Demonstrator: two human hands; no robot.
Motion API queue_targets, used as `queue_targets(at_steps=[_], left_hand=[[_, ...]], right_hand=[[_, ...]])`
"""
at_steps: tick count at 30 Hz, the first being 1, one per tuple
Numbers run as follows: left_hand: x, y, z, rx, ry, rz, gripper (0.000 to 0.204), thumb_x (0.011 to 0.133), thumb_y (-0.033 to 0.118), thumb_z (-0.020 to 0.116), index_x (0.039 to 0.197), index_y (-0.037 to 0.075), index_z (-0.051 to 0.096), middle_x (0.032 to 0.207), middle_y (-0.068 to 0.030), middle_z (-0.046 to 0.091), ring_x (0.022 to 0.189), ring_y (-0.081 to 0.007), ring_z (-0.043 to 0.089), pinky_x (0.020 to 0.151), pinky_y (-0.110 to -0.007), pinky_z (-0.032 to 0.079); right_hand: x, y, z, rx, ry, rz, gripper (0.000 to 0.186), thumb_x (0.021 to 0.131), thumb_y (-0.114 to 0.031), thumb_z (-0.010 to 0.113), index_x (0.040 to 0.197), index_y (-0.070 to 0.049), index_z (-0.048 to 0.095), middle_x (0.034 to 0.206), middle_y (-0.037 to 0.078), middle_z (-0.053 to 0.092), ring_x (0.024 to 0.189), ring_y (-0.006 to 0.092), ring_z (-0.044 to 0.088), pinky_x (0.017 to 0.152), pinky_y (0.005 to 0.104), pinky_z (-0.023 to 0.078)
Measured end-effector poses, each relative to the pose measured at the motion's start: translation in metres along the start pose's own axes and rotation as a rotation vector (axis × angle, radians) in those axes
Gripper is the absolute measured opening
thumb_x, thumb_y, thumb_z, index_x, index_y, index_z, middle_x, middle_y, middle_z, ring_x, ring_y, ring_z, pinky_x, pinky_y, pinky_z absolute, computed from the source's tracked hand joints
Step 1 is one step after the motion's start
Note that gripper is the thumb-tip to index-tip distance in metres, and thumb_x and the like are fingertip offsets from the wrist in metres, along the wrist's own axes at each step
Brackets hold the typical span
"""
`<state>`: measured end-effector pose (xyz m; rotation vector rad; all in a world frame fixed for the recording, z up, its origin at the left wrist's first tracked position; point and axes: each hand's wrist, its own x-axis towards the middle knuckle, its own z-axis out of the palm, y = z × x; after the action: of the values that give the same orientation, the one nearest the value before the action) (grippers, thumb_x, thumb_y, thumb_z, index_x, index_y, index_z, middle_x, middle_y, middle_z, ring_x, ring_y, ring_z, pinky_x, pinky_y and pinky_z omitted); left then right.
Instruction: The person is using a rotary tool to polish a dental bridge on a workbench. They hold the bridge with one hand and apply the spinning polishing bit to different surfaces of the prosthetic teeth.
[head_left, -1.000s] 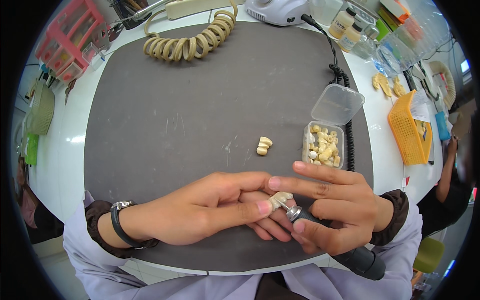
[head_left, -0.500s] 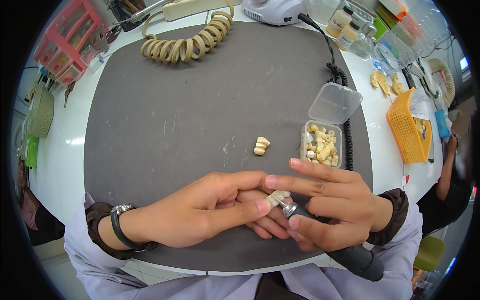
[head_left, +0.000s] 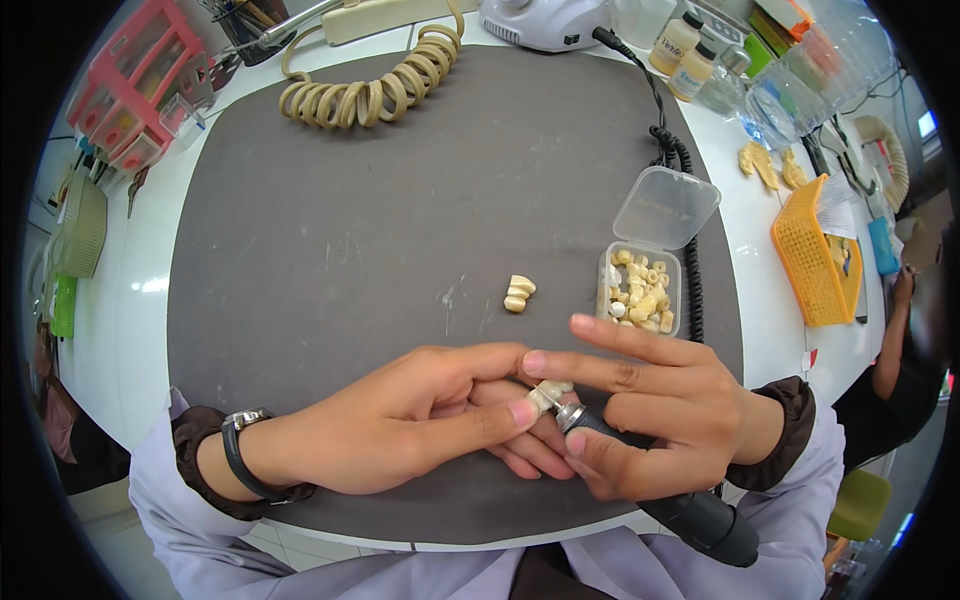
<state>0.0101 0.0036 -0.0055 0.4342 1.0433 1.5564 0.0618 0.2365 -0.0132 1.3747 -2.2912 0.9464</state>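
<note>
My left hand point(head_left: 450, 415) pinches a small cream dental bridge point(head_left: 548, 394) between thumb and fingers, low over the grey mat. In my right hand point(head_left: 660, 410) is a black dental handpiece point(head_left: 700, 525), gripped like a pen. Its metal nose point(head_left: 572, 415) points at the bridge, and the thin bur seems to touch it. The middle finger of my right hand rests against my left fingertips, with another finger raised. Beyond my hands a second cream bridge piece point(head_left: 519, 293) lies on the mat. A clear lidded box point(head_left: 605, 290) of tooth-coloured pieces stands open near my right hand.
The grey mat point(head_left: 400, 220) covers the white table. A beige coiled hose point(head_left: 375, 98) and a white control unit point(head_left: 540, 22) sit at the back. A black coiled cord point(head_left: 696, 290) runs down the right, near an orange basket point(head_left: 815, 255). Pink drawers point(head_left: 135, 80) stand far left.
My right hand and the handpiece have shifted slightly left, and the bridge has tilted a little in my left fingers. The whole view has moved marginally.
</note>
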Motion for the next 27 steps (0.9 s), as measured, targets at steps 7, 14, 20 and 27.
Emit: queue_targets(at_steps=[7, 14, 20, 27], left_hand=[[0.001, 0.004, -0.001, -0.016, 0.056, -0.08, 0.032, 0.105, 0.014, 0.038, 0.128, -0.007, 0.045, 0.116, -0.0222, 0.062, 0.108, -0.0257, 0.065, 0.094, -0.034, 0.053], [0.0, 0.004, -0.003, -0.065, 0.024, -0.031, 0.033, 0.105, 0.014, 0.039, 0.133, -0.002, 0.041, 0.116, -0.0221, 0.062, 0.105, -0.0225, 0.065, 0.096, -0.033, 0.052], [0.003, 0.006, -0.004, -0.038, -0.013, -0.044, 0.036, 0.105, 0.015, 0.04, 0.138, -0.001, 0.037, 0.12, -0.0217, 0.061, 0.11, -0.0217, 0.063, 0.097, -0.032, 0.05], [0.004, 0.004, -0.001, -0.037, 0.019, -0.04, 0.041, 0.103, 0.01, 0.045, 0.14, 0.0, 0.032, 0.124, -0.0234, 0.059, 0.113, -0.0259, 0.062, 0.1, -0.035, 0.049]], right_hand=[[0.002, -0.004, -0.022, 0.06, -0.038, 0.196, 0.042, 0.079, -0.001, 0.069, 0.114, -0.012, 0.05, 0.064, 0.002, 0.05, 0.103, 0.042, 0.067, 0.106, 0.0705, 0.03], [-0.001, 0.0, -0.017, 0.108, 0.038, 0.191, 0.046, 0.078, -0.001, 0.069, 0.117, -0.013, 0.048, 0.071, 0.002, 0.057, 0.101, 0.0426, 0.068, 0.105, 0.0706, 0.032], [-0.001, -0.003, -0.018, 0.094, 0.035, 0.216, 0.047, 0.078, -0.001, 0.069, 0.119, -0.014, 0.049, 0.064, 0.001, 0.052, 0.101, 0.0433, 0.068, 0.107, 0.0715, 0.027], [-0.001, -0.005, -0.023, 0.111, 0.035, 0.238, 0.05, 0.079, -0.002, 0.068, 0.123, -0.016, 0.049, 0.058, 0.0, 0.047, 0.101, 0.0429, 0.068, 0.108, 0.0735, 0.019]])
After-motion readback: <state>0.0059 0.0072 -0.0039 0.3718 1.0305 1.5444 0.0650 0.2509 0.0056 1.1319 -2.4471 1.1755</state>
